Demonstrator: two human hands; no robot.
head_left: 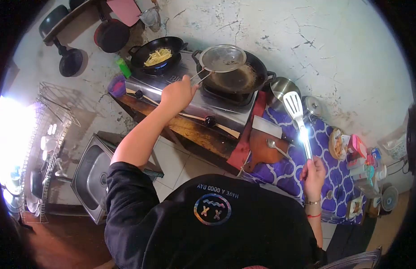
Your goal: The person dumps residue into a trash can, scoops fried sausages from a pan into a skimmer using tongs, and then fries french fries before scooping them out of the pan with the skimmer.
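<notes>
My left hand [178, 96] is closed around the wire handle of a round mesh strainer [223, 58]. The strainer is over the right-hand wok [255, 71], which has a brownish wet bottom. On the left burner, above a blue flame, a second wok [145, 51] holds pale strips that look like fries [158, 57]. Over at the right, my right hand [313, 175] grips the handle of a slotted spatula [294, 106], its white head pointing up and away from me. Below the spatula are a patterned purple tablecloth [288, 179] and a spoon [279, 148].
Beside the stove [190, 69] stand a steel pot [284, 85] and a lidded pot [313, 107]. A brown cutting board [264, 150] lies on the table, with a basket of food [339, 145] and several packages farther right. A sink [98, 172] and dish rack [55, 130] are at left.
</notes>
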